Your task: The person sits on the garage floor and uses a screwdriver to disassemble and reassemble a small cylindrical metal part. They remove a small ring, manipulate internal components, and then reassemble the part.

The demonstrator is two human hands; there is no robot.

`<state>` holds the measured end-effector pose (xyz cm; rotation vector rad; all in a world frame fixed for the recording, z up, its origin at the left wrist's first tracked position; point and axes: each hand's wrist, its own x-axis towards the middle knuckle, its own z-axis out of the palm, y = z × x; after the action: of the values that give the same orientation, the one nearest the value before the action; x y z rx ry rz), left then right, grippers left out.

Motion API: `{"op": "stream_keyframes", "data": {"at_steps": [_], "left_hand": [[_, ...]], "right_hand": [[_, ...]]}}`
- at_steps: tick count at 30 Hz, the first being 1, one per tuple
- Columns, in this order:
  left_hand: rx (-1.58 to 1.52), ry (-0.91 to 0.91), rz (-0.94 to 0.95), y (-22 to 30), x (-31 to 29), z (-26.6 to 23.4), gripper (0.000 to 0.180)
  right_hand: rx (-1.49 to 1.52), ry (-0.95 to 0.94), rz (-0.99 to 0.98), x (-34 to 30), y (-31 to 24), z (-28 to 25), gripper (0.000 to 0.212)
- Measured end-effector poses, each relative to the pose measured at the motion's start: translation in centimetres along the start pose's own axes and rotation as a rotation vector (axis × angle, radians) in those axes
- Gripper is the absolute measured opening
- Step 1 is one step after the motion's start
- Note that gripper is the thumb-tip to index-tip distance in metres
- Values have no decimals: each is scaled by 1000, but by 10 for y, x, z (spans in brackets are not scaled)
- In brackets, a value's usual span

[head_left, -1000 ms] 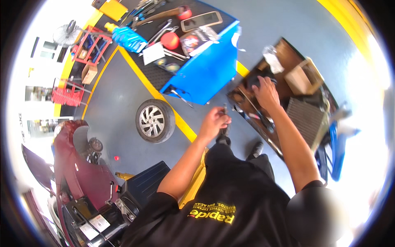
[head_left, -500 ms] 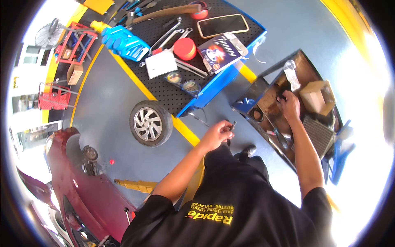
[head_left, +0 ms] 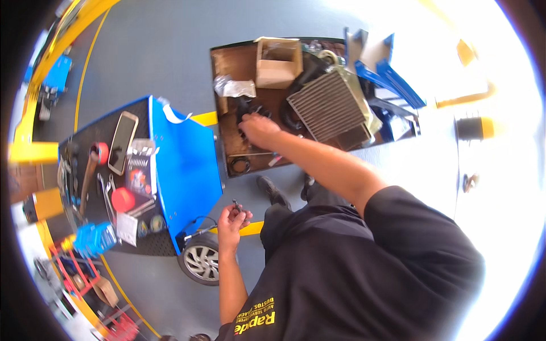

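Note:
My left hand (head_left: pixel 231 225) is held up beside the blue cart, its fingers pinching a small dark metal part (head_left: pixel 237 206). That part's exact kind is too small to tell. Over an open brown-bottomed bin (head_left: pixel 239 62), my right hand (head_left: pixel 260 132) reaches down with its fingers curled among black parts (head_left: pixel 245 108). What those fingertips grip, if anything, is hidden. Near that hand lie a clear plastic bag (head_left: pixel 234 87), an open cardboard box (head_left: pixel 278 73) and a pleated filter (head_left: pixel 330 106). A black ring (head_left: pixel 240 165) sits in the bin's near corner.
The blue cart (head_left: pixel 190 176) carries a phone (head_left: pixel 123 142), a hammer (head_left: pixel 90 173), wrenches (head_left: pixel 106 196), a red round lid (head_left: pixel 123 200), a printed box (head_left: pixel 140 173) and blue bottles (head_left: pixel 94 238). A wheel (head_left: pixel 200 262) stands by the cart. A blue metal frame (head_left: pixel 387 77) rises beyond the bin.
The view has swung to the right, bringing the bin to the upper middle and the cart to the left. My right hand is still in the bin; my left still pinches the small part.

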<state>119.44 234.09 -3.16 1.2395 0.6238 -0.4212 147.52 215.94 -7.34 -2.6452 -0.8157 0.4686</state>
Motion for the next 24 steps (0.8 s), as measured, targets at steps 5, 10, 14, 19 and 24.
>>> {"op": "stream_keyframes", "data": {"at_steps": [5,10,14,19,24], "left_hand": [[105,-41,4,22,19,31,22],[205,-44,26,55,29,71,23],[230,-16,26,67,32,113,25],[230,81,80,71,46,149,29],[252,157,151,100,52,176,34]], "right_hand": [[120,108,83,-18,4,4,19],[284,178,79,-26,23,-2,21],[394,315,50,-41,45,-14,23],[878,266,63,-61,73,-40,24],[1371,206,120,-65,99,-62,28]]}}
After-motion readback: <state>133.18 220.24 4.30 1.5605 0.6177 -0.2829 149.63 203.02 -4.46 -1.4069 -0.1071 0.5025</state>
